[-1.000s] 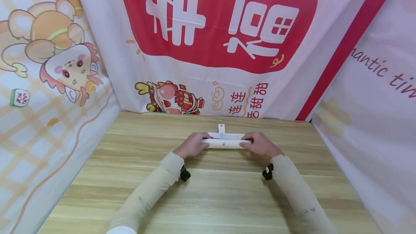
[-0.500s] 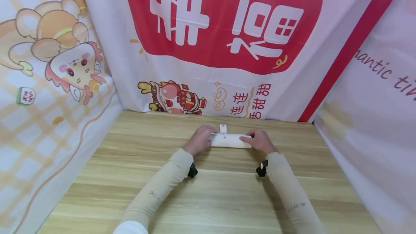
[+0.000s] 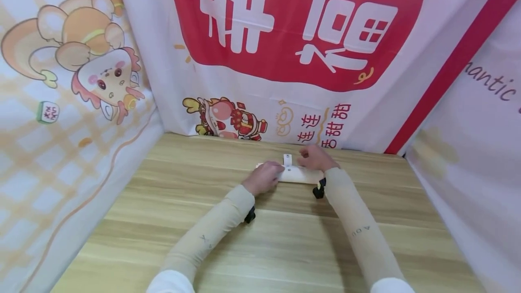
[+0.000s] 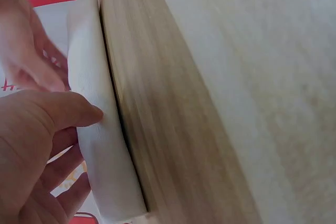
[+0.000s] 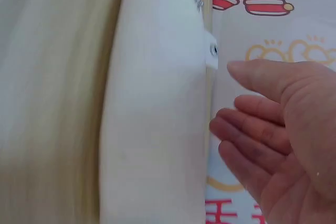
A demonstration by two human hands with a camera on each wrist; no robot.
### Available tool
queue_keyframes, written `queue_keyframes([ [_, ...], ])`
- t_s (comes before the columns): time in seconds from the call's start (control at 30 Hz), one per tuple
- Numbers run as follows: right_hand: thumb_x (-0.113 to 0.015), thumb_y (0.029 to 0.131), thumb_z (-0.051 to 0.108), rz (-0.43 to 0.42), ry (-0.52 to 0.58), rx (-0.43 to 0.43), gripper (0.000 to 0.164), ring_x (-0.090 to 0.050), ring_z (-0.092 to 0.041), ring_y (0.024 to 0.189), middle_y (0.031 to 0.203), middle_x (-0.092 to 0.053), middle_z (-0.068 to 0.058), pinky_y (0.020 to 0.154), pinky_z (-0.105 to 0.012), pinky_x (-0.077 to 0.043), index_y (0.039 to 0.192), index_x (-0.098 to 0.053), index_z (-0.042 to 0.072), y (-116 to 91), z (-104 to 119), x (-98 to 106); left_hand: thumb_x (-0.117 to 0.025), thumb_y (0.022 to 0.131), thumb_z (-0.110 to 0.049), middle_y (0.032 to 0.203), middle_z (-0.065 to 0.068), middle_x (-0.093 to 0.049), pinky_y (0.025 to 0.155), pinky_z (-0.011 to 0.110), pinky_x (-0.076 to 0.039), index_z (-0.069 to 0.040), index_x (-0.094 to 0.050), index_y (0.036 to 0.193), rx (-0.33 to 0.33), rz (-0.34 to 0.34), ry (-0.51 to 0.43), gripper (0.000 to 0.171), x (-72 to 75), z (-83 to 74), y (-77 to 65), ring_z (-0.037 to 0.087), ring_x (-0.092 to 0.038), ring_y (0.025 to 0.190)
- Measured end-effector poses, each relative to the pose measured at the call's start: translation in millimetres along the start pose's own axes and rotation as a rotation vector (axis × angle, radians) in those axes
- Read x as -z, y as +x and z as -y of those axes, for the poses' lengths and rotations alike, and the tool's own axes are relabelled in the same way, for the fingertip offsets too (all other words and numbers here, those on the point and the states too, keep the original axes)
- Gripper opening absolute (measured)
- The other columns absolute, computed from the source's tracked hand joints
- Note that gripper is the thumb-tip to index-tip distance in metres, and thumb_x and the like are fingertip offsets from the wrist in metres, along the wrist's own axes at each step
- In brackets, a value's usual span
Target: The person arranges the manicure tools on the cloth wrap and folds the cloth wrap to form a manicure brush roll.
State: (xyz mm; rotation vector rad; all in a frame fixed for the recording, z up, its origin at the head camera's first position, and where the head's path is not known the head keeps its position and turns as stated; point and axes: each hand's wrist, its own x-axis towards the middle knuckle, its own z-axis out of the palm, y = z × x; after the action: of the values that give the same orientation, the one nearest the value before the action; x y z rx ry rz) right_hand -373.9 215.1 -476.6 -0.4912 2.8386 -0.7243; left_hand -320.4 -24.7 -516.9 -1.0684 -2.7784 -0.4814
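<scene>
A white rolled-up case (image 3: 302,175) lies lengthwise on the wooden table near the back cloth. A short strap (image 3: 287,159) with a metal snap sticks out from its far edge, and a snap stud shows on its near face. My left hand (image 3: 264,178) holds the case left of the strap; in the left wrist view the thumb (image 4: 79,109) lies across the roll, with the fingers behind it. My right hand (image 3: 316,157) hovers just right of the strap. In the right wrist view its thumb and loosely bent fingers stand apart from the case (image 5: 157,103), holding nothing.
The wooden table (image 3: 277,238) stretches toward me. A white cloth with red print (image 3: 293,35) hangs close behind the case. Patterned cloths enclose the left (image 3: 81,148) and right (image 3: 468,148) sides.
The case has gone from partly rolled to a flatter closed roll. My right hand has let go of its right end and moved up toward the strap; my left hand has shifted right along it.
</scene>
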Motion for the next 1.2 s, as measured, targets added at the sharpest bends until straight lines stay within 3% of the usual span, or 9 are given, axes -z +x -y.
queue_keyframes([
  [0.1, -0.066, 0.098, 0.013, 0.011, 0.003, 0.037, 0.032, -0.067, -0.039, 0.114, 0.121, -0.07, -0.025, 0.102, -0.053, -0.055, 0.123, -0.065, -0.008, 13.9, 0.0, -6.6, -0.072, 0.092, -0.001, 0.13, 0.013, -0.074, 0.103, 0.041, -0.058, -0.005, -0.073, 0.128, 0.003, 0.012, 0.014, 0.036, -0.9, -6.1, 5.3, 0.031, -0.071, 0.119],
  [0.17, -0.068, 0.097, 0.01, 0.006, 0.017, 0.045, 0.041, -0.067, -0.038, 0.123, 0.13, -0.071, -0.023, 0.108, -0.052, -0.053, 0.134, -0.065, -0.005, 20.3, -0.5, -13.3, -0.072, 0.092, 0.0, 0.131, 0.012, -0.075, 0.103, 0.04, -0.058, -0.006, -0.074, 0.128, 0.018, 0.018, 0.016, 0.036, -0.3, -9.5, 7.4, 0.03, -0.071, 0.12],
  [0.27, -0.068, 0.096, 0.009, -0.015, 0.052, 0.048, 0.041, -0.069, -0.034, 0.119, 0.127, -0.073, -0.02, 0.106, -0.049, -0.054, 0.135, -0.066, -0.002, 24.3, -1.5, -21.7, -0.072, 0.091, 0.002, 0.131, 0.011, -0.075, 0.102, 0.039, -0.059, -0.006, -0.074, 0.127, 0.043, 0.033, 0.002, 0.037, 0.1, -11.8, 9.2, 0.028, -0.072, 0.121],
  [0.47, -0.072, 0.093, 0.002, -0.144, 0.151, 0.076, 0.024, -0.071, -0.03, 0.105, 0.11, -0.076, -0.014, 0.097, -0.046, -0.058, 0.117, -0.076, 0.004, 20.0, -0.6, -23.2, -0.071, 0.089, 0.002, 0.135, 0.011, -0.073, 0.106, 0.042, -0.057, -0.005, -0.071, 0.133, 0.098, 0.033, -0.077, 0.044, 1.7, -8.5, 9.5, 0.03, -0.07, 0.125],
  [0.67, -0.074, 0.094, 0.004, -0.173, 0.104, 0.201, 0.014, -0.074, -0.022, 0.094, 0.102, -0.08, -0.009, 0.089, -0.041, -0.061, 0.106, -0.08, 0.007, 8.1, 3.5, -20.9, -0.079, 0.089, -0.008, 0.14, 0.012, -0.07, 0.111, 0.044, -0.052, -0.006, -0.067, 0.139, 0.166, 0.06, -0.129, 0.051, 0.1, 1.1, 11.9, 0.031, -0.067, 0.129],
  [0.83, -0.076, 0.094, 0.004, -0.206, 0.02, 0.309, 0.015, -0.077, -0.023, 0.098, 0.107, -0.081, -0.009, 0.09, -0.039, -0.062, 0.107, -0.081, 0.008, -2.1, 6.3, -24.7, -0.079, 0.09, -0.008, 0.137, 0.012, -0.072, 0.108, 0.044, -0.054, -0.007, -0.069, 0.137, 0.167, 0.052, -0.143, 0.048, 4.4, 1.7, 10.2, 0.031, -0.069, 0.125],
  [0.97, -0.077, 0.093, 0.004, -0.234, -0.015, 0.342, 0.016, -0.078, -0.025, 0.101, 0.11, -0.081, -0.01, 0.091, -0.039, -0.063, 0.107, -0.081, 0.008, -5.6, 6.9, -28.2, -0.078, 0.092, -0.01, 0.137, 0.011, -0.072, 0.109, 0.042, -0.054, -0.008, -0.07, 0.136, 0.166, 0.055, -0.135, 0.045, 3.7, 4.0, 11.1, 0.029, -0.068, 0.126],
  [1.2, -0.081, 0.09, 0.004, -0.291, -0.111, 0.385, 0.01, -0.079, -0.023, 0.091, 0.1, -0.082, -0.006, 0.085, -0.038, -0.064, 0.098, -0.082, 0.009, -8.8, 4.9, -34.9, -0.078, 0.091, -0.007, 0.135, 0.012, -0.073, 0.109, 0.044, -0.054, -0.006, -0.071, 0.135, 0.156, 0.052, -0.174, 0.044, -0.3, 4.5, 13.3, 0.03, -0.068, 0.126],
])
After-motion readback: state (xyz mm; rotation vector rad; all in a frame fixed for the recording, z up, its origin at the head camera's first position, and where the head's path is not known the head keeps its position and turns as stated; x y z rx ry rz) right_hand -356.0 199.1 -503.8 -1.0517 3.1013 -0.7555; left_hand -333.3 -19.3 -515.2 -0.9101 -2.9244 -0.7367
